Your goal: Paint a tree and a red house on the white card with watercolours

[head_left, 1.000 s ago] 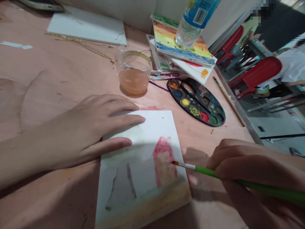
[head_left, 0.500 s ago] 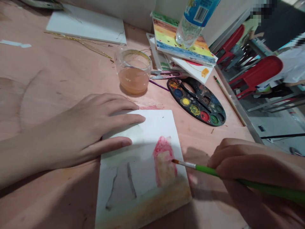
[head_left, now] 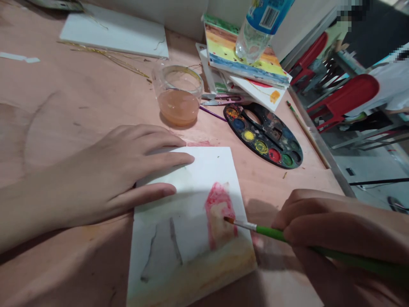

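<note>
My left hand lies flat on the upper left corner of a white painting board, holding nothing, with its fingers slightly apart. The board shows a pink-red shape with a pale centre, grey strokes and a yellow-orange band along its lower edge. My right hand grips a green-handled paintbrush. The brush's orange-stained tip is at the pale centre of the pink-red shape.
Beyond the board are a glass of orange-tinted water, a round paint palette, snips and a stack of painted boards under a plastic bottle. Red chairs stand beyond the table's metal edge.
My right hand and the brush have shifted left, moving the brush tip further into the pink-red shape. My left hand and the board have stayed in place.
</note>
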The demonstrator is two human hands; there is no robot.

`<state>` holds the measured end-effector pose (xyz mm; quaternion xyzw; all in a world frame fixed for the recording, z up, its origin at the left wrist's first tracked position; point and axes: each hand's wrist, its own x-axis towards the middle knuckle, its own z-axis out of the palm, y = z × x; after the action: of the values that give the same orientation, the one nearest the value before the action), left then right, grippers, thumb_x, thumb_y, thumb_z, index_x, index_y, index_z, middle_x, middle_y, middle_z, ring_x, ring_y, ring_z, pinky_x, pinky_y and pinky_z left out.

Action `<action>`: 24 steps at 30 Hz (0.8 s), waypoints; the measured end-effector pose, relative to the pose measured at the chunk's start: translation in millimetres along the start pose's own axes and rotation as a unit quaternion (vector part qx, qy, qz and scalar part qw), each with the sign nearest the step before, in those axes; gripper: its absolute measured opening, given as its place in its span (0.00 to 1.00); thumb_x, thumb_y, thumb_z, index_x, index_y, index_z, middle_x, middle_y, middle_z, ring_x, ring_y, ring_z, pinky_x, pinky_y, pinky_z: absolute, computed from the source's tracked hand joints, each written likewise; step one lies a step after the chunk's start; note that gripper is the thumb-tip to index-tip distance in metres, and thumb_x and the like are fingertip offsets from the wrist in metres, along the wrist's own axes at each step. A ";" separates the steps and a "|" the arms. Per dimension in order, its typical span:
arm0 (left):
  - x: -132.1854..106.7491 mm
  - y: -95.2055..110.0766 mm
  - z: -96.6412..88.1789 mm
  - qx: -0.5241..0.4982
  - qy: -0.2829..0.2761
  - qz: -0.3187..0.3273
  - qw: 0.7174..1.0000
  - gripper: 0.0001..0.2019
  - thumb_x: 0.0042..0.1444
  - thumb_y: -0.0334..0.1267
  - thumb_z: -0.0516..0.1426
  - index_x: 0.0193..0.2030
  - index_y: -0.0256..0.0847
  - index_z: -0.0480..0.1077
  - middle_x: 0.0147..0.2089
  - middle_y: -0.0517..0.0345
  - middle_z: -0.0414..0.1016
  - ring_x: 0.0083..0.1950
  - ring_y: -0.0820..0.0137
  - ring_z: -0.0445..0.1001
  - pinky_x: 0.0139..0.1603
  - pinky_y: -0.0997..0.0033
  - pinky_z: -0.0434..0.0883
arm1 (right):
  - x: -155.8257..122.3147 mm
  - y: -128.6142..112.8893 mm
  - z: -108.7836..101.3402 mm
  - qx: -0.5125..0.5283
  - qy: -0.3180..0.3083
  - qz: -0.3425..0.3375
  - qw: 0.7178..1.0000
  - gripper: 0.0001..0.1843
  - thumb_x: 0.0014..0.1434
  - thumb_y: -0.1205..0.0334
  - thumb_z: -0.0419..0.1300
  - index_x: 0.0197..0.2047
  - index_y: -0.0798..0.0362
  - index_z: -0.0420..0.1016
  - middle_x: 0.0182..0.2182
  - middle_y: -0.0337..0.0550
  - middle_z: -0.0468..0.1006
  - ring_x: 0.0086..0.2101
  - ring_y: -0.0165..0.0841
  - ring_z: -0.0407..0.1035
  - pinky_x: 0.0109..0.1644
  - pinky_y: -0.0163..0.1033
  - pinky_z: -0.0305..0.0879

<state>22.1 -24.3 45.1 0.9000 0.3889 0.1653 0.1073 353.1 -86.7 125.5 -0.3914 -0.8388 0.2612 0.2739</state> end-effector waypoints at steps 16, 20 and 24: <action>0.5 -0.7 -1.7 0.004 -0.027 -0.011 1.000 0.26 0.74 0.63 0.45 0.70 0.66 0.71 0.75 0.67 0.71 0.72 0.50 0.70 0.76 0.47 0.61 | -1.4 2.1 -7.5 -0.045 0.002 -0.020 0.999 0.08 0.66 0.69 0.64 0.41 0.44 0.77 0.28 0.34 0.81 0.26 0.29 0.78 0.28 0.33 0.75; 0.7 2.5 -3.7 0.005 -0.021 0.006 1.000 0.26 0.74 0.64 0.46 0.70 0.64 0.71 0.75 0.65 0.71 0.71 0.51 0.71 0.74 0.46 0.62 | -2.5 2.5 -11.2 -0.076 -0.034 -0.012 0.996 0.09 0.69 0.70 0.59 0.40 0.45 0.72 0.28 0.31 0.79 0.27 0.27 0.78 0.29 0.32 0.73; 0.8 0.9 -2.5 0.015 -0.033 -0.002 0.999 0.26 0.75 0.60 0.47 0.71 0.59 0.71 0.75 0.61 0.71 0.71 0.51 0.69 0.74 0.45 0.63 | 0.6 3.6 -6.5 -0.064 -0.017 -0.019 0.998 0.09 0.75 0.65 0.58 0.41 0.44 0.73 0.26 0.30 0.77 0.24 0.25 0.75 0.27 0.30 0.72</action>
<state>22.3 -24.1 47.8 0.9058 0.3890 0.1297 0.1071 359.0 -82.8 127.9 -0.3874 -0.8656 0.2085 0.2392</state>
